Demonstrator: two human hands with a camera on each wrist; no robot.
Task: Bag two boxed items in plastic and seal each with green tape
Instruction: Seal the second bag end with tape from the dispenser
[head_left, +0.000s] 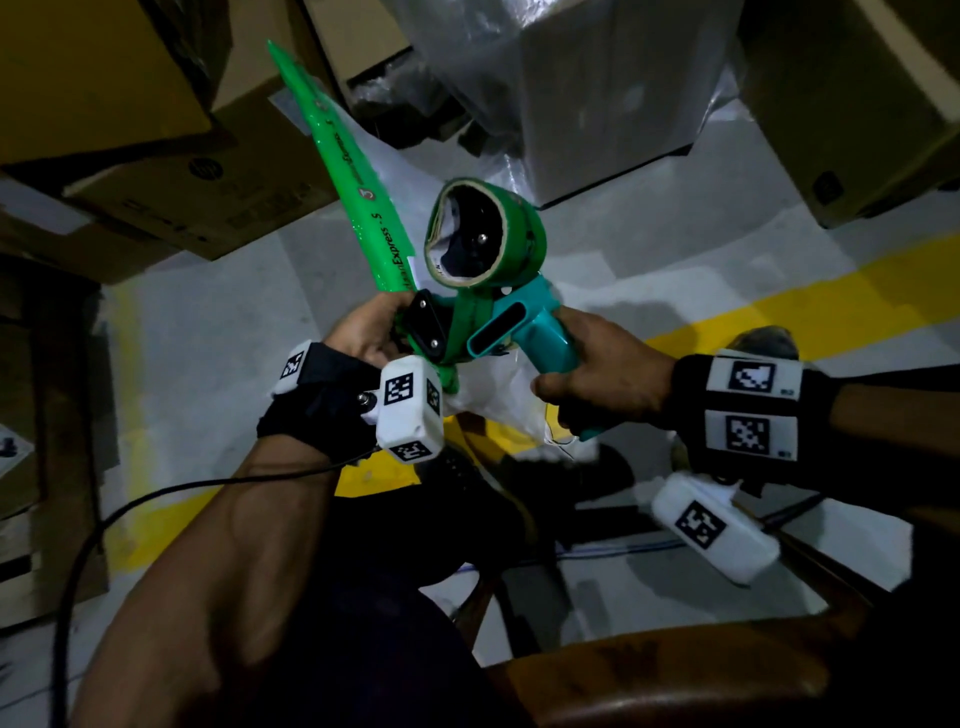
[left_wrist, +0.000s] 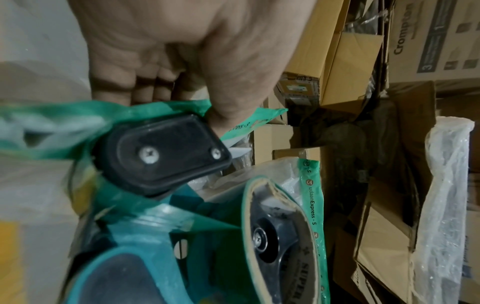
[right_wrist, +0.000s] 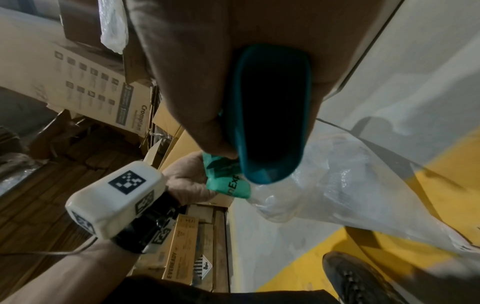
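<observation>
both forearms fill the near view. the right hand (head_left: 602, 384) grips the teal tape dispenser (head_left: 524, 327) by its handle; the left hand (head_left: 374, 332) pinches the green tape (head_left: 343, 171) drawn out from it, above a plastic bag (head_left: 498, 395). a taped, bagged box (left_wrist: 301, 181) suggests one item is sealed, the other likely pending. cardboard boxes (head_left: 171, 171) crowd a grey floor (head_left: 208, 338) with yellow lines.
</observation>
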